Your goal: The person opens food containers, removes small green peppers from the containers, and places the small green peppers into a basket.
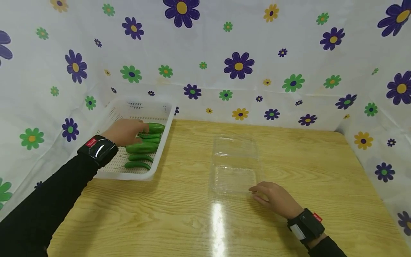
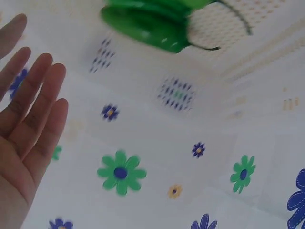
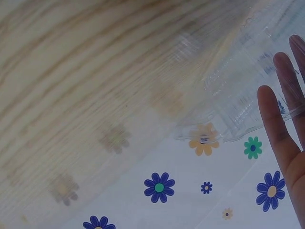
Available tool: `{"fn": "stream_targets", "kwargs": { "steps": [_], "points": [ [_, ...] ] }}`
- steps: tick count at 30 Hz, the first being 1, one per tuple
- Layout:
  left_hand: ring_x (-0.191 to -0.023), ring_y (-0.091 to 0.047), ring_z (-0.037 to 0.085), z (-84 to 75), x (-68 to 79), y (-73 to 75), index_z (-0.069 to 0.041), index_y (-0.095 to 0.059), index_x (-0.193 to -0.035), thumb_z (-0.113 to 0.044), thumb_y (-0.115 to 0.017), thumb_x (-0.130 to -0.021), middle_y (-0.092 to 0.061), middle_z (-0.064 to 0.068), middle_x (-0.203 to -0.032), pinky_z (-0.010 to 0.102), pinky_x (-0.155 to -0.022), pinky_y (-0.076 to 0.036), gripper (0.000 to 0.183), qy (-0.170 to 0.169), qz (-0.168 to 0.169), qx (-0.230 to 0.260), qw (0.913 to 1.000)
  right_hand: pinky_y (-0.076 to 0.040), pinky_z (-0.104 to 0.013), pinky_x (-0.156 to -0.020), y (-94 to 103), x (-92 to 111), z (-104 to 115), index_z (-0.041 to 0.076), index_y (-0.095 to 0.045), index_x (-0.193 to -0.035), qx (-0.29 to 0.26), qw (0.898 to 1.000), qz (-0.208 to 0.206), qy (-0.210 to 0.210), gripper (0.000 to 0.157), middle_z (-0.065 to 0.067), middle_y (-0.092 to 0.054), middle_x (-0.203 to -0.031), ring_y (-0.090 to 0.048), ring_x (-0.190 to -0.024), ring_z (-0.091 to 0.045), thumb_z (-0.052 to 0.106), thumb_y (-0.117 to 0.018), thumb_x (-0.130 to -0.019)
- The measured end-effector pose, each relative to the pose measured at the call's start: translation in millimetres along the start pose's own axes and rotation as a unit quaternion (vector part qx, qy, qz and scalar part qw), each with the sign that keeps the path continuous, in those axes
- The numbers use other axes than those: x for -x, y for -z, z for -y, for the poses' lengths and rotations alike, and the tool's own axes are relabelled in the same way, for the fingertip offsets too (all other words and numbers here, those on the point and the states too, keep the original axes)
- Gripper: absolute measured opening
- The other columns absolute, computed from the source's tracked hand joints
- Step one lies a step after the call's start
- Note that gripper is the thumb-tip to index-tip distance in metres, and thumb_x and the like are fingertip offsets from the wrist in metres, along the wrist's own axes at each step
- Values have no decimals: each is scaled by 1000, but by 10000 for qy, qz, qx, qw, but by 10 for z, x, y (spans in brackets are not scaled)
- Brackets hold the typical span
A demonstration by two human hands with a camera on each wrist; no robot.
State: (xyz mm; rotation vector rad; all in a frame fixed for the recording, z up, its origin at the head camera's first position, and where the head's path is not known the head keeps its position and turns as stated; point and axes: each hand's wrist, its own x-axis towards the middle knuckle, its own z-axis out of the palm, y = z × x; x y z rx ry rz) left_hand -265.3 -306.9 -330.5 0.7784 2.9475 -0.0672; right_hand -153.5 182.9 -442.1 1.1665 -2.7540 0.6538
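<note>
My left hand (image 1: 126, 131) reaches over several green peppers (image 1: 142, 147) lying in a white plastic basket (image 1: 155, 167). In the left wrist view, the fingers (image 2: 40, 102) are extended and apart from the glossy green peppers (image 2: 143, 24), with nothing held. A clear plastic clamshell container (image 1: 236, 166) lies with its lid unfolded away from me on the table. At its near right corner, my right hand (image 1: 276, 198) touches the rim. The right wrist view shows straight fingers (image 3: 274, 114) against the clear plastic; the thumb is hidden there.
The wood-grain table (image 1: 179, 221) carries the basket at the back left and the container near the middle. A white flowered cloth (image 1: 205, 46) rises behind the table and along both sides. The basket's right wall stands between the peppers and the container.
</note>
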Motion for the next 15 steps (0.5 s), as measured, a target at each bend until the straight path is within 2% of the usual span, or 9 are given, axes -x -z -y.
{"fn": "stream_targets", "kwargs": {
  "steps": [3,8,15],
  "points": [
    [-82,-63,22,-85,5,124,-10,-64,-104,-13,-77,-76,-66,6,-96,38,-67,-52,31,201,-244,153,9994,-55,-31,-75,7,-8,-4,8,-69,-102,13,10000,-21,-14,22,-3,-71,-97,-67,-88,-17,13,-73,-81],
    [-81,-62,23,-254,-34,177,-12,-62,-109,-15,-74,-80,-64,8,-98,37,-66,-49,31,300,-804,484,9951,-55,-34,-78,32,5,7,9,-69,-105,103,9999,-4,-111,25,-7,-69,-104,-67,-95,-22,13,-72,-81],
    [-90,-63,28,-665,-248,268,-9,-60,-114,-18,-64,-90,-66,13,-104,40,-70,-51,26,437,-1421,1037,9834,-56,-35,-78,73,2,-58,9,-67,-112,253,9988,-406,-84,34,-9,-69,-110,-67,-100,-23,18,-74,-80]
  ]
}}
